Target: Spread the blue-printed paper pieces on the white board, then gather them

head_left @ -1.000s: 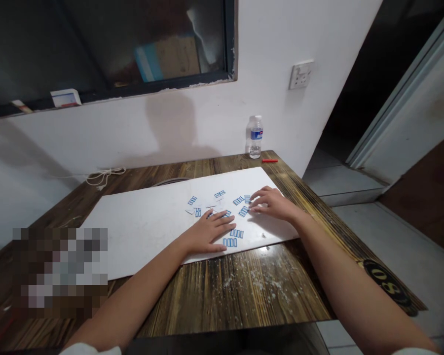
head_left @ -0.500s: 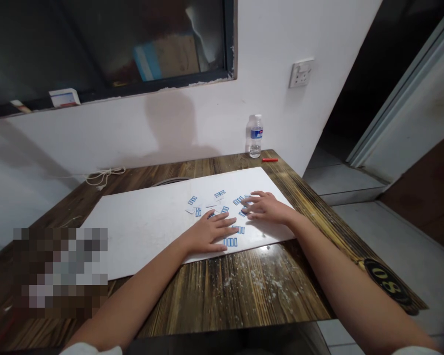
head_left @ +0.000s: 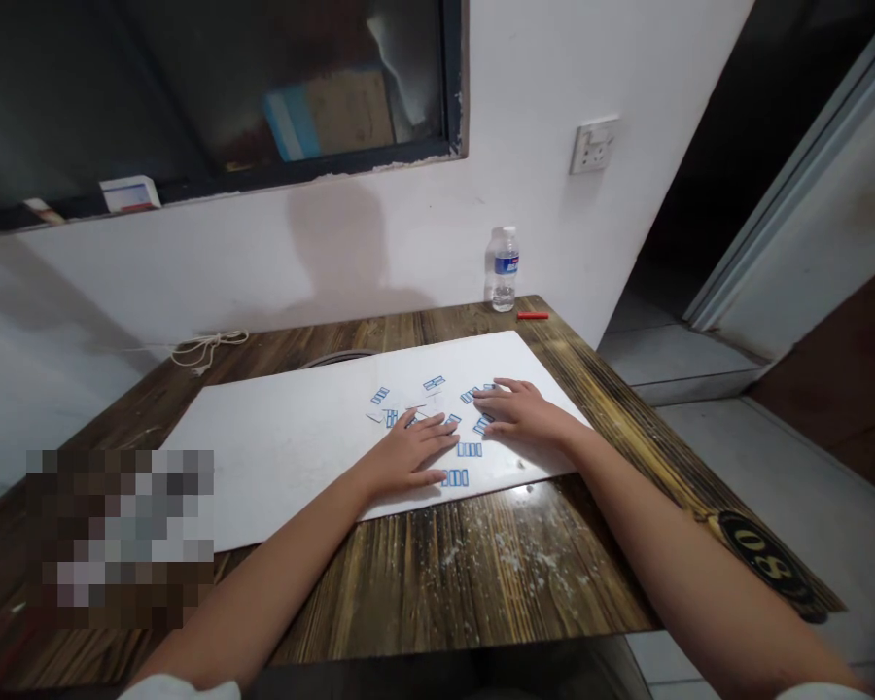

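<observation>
Small white pieces marked with blue-outlined bars lie scattered over a white board (head_left: 284, 437). My left hand (head_left: 408, 454) is flat on the board with its fingers spread, covering part of a blue-marked piece under the fingertips. Just beyond its thumb is one blue-barred piece (head_left: 455, 477), and another barred piece (head_left: 471, 450) lies between the hands. My right hand (head_left: 521, 413) rests palm down, fingers apart, partly over some pieces near the board's right side. Farther back are a barred piece (head_left: 434, 383) and one more piece (head_left: 380, 396). Neither hand grips anything.
The board lies on a dark wooden table (head_left: 481, 574). At the back stand a water bottle (head_left: 506, 269) and a red pen-like stick (head_left: 533, 315). A white cable (head_left: 208, 345) is at the back left. A round number plate (head_left: 765, 554) sits at the right edge.
My left hand has shifted slightly left, uncovering more of the barred pieces by its fingertips and thumb. My right hand has moved a little, and one piece beside it shows more.
</observation>
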`<state>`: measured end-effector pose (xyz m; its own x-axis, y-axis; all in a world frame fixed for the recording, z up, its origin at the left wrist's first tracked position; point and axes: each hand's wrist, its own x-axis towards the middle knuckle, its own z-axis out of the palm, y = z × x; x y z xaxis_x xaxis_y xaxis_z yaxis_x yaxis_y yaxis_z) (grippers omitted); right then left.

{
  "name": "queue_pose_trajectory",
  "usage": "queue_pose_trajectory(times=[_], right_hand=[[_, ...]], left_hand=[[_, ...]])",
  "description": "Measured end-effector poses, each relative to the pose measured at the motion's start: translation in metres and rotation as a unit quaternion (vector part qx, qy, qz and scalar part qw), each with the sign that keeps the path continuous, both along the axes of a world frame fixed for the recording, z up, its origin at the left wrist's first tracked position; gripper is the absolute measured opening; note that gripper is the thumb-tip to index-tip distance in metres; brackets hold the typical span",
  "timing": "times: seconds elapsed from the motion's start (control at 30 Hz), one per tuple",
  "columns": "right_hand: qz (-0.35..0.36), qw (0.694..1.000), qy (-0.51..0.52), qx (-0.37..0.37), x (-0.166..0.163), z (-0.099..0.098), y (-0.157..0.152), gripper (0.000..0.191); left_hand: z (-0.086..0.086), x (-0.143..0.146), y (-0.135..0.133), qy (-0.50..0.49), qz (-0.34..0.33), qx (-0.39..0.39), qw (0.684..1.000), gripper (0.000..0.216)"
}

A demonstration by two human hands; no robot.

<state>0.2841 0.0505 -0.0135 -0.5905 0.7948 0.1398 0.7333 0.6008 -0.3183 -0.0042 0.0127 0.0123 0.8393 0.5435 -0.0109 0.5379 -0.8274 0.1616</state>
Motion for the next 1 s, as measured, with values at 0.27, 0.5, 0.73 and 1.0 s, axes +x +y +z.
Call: queue_pose_trajectory(times=[0.27, 0.5, 0.73, 1.0], right_hand=[[-0.004, 1.000, 0.002, 0.017, -0.001, 0.001, -0.001, 0.044], [-0.013, 1.000, -0.002, 0.018, -0.003, 0.005, -0.004, 0.042], [-0.012, 1.000, -0.003, 0.019, -0.002, 0.005, -0.004, 0.040], [-0.016, 1.000, -0.003, 0.017, -0.001, 0.003, -0.003, 0.043]], left_hand=[[-0.011, 0.002, 0.001, 0.010, 0.249, 0.066, 0.966, 0.063], [-0.012, 0.003, 0.000, 0.009, 0.329, 0.102, 0.939, 0.060], [-0.008, -0.019, 0.015, 0.012, 0.465, 0.093, 0.880, 0.059], [-0.009, -0.028, 0.018, -0.009, 0.499, 0.121, 0.858, 0.062]])
